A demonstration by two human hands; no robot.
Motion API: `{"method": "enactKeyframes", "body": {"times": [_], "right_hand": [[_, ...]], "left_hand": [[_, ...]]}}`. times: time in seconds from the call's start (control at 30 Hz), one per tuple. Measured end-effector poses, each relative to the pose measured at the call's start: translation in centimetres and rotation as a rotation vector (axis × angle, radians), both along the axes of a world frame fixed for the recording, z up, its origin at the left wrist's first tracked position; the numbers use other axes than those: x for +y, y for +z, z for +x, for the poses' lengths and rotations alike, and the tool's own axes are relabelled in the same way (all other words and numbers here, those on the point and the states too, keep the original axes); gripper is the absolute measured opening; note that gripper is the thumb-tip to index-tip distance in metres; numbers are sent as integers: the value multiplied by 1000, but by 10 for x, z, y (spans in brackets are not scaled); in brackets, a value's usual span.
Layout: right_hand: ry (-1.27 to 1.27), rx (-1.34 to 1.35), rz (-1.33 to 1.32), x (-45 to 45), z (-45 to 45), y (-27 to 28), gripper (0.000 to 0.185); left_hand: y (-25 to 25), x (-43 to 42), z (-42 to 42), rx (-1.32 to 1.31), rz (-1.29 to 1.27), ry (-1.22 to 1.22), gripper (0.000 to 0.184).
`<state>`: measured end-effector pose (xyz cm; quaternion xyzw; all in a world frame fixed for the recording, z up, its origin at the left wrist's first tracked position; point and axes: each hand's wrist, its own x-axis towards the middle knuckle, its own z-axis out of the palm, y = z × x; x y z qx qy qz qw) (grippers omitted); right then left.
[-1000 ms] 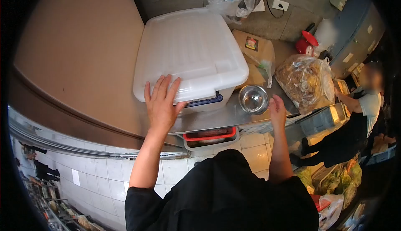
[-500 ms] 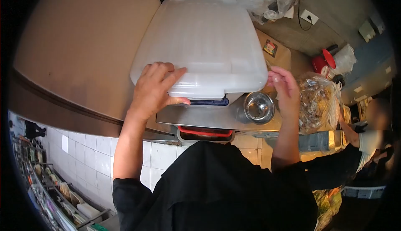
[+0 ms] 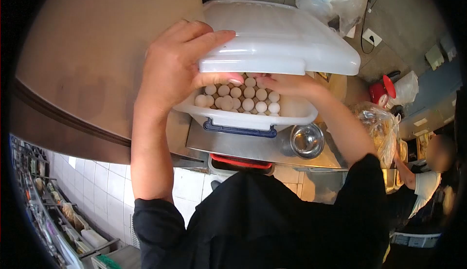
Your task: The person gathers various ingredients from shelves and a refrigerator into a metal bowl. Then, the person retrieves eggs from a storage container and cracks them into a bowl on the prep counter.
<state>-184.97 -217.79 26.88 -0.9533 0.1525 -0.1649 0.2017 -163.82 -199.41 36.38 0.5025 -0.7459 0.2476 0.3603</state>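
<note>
My left hand (image 3: 182,60) grips the near left edge of a white plastic lid (image 3: 272,50), thumb underneath, and holds it tilted up. Below it stands a white storage box (image 3: 243,119) with a dark blue latch handle (image 3: 240,129) hanging at its front. Several pale eggs (image 3: 249,92) sit in it on what looks like an egg tray. My right hand (image 3: 287,84) reaches in under the raised lid at the far side of the eggs. Its fingertips are partly hidden by the lid, so I cannot tell whether they hold an egg.
A steel bowl (image 3: 307,141) stands on the metal counter (image 3: 219,142) right of the box. Farther right are a clear plastic bag (image 3: 377,125), a red container (image 3: 381,91) and a co-worker (image 3: 425,181). A large brown panel (image 3: 97,64) rises at left. A red-rimmed bin (image 3: 241,164) sits below the counter.
My left hand has lifted the lid's near edge, uncovering the eggs. My right hand has moved from beside the box to inside it, under the lid.
</note>
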Motion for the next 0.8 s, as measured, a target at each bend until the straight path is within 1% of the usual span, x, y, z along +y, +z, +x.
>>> {"method": "enactKeyframes", "body": {"times": [0.03, 0.1, 0.17, 0.27, 0.4, 0.8], "right_hand": [[0, 91, -79, -14, 19, 1, 27], [-130, 277, -183, -39, 53, 4, 27], [-248, 425, -224, -62, 81, -5, 27], [-339, 549, -215, -81, 104, -22, 28], [-389, 613, -193, -91, 117, -40, 28], [-435, 645, -161, -93, 140, -50, 30]], "left_hand": [[2, -1, 3, 0, -8, 2, 66], [-1, -2, 9, 53, -36, -7, 64], [-1, 1, 9, 65, -14, -9, 63], [-1, 0, 11, 64, -27, -28, 62], [-4, -2, 13, 92, -30, -24, 62], [-9, -7, 15, 60, -89, -50, 63]]}}
